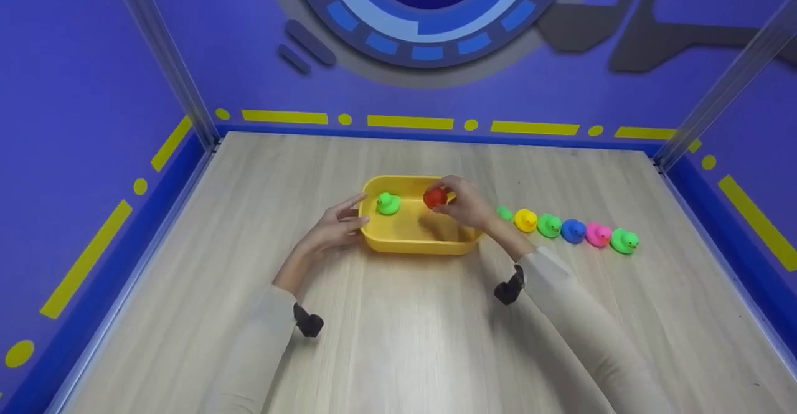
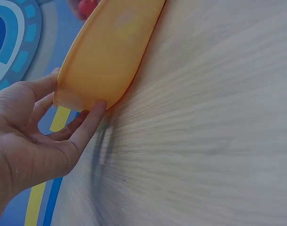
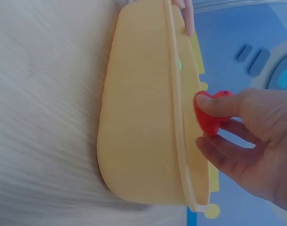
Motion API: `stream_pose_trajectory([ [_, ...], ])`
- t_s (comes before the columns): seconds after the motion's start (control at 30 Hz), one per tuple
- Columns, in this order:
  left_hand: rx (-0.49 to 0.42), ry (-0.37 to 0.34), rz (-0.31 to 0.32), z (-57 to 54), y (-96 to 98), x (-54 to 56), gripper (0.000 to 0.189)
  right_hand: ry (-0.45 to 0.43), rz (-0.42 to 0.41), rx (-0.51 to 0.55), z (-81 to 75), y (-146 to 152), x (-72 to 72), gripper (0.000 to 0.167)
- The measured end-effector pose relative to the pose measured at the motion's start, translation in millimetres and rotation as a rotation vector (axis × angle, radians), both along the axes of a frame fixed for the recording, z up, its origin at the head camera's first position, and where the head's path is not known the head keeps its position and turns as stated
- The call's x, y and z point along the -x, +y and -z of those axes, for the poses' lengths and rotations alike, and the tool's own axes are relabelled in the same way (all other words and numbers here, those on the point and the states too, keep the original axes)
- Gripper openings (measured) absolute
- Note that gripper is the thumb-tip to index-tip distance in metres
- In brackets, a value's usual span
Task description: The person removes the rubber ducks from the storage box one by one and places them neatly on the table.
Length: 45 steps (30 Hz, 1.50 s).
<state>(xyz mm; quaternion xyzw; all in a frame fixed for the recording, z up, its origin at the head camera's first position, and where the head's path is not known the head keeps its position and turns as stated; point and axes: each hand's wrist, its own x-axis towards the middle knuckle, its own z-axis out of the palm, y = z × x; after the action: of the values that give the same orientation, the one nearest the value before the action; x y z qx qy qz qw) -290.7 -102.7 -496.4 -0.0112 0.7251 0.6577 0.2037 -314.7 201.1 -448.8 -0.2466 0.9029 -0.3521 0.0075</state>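
A yellow plastic basin (image 1: 423, 247) stands on the table, with a green rubber duck (image 1: 388, 203) inside at its left end. My right hand (image 1: 464, 202) pinches a red rubber duck (image 1: 434, 198) between thumb and fingers, above the basin's inside. The right wrist view shows the red duck (image 3: 209, 113) just past the rim. My left hand (image 1: 333, 227) touches the basin's left end. In the left wrist view its fairly straight fingers (image 2: 94, 122) rest against the yellow wall (image 2: 105, 61) and rim.
Right of the basin several rubber ducks stand in a slanting row: a green one (image 1: 504, 213) partly hidden by my right hand, then yellow (image 1: 525, 220), green (image 1: 549, 225), blue (image 1: 573, 231), pink (image 1: 598, 235) and green (image 1: 624, 241). Blue-purple panels (image 1: 398, 99) enclose the wooden table (image 1: 398, 339).
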Motion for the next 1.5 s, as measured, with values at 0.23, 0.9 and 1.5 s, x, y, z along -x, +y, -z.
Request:
stream_pose_trajectory([
  [0.23,-0.006,0.007,0.013,-3.0,2.5,3.1,0.068,0.048,0.05,0.005,-9.0,9,-4.9,0.033],
  [0.9,-0.001,0.01,0.021,-3.4,1.9,2.1,0.068,0.069,0.111,0.212,-7.4,41,-16.8,0.037],
  [1.5,0.042,-0.009,0.007,-1.1,-1.4,-0.3,0.066,0.142,0.178,0.237,-12.1,90,-31.5,0.039],
])
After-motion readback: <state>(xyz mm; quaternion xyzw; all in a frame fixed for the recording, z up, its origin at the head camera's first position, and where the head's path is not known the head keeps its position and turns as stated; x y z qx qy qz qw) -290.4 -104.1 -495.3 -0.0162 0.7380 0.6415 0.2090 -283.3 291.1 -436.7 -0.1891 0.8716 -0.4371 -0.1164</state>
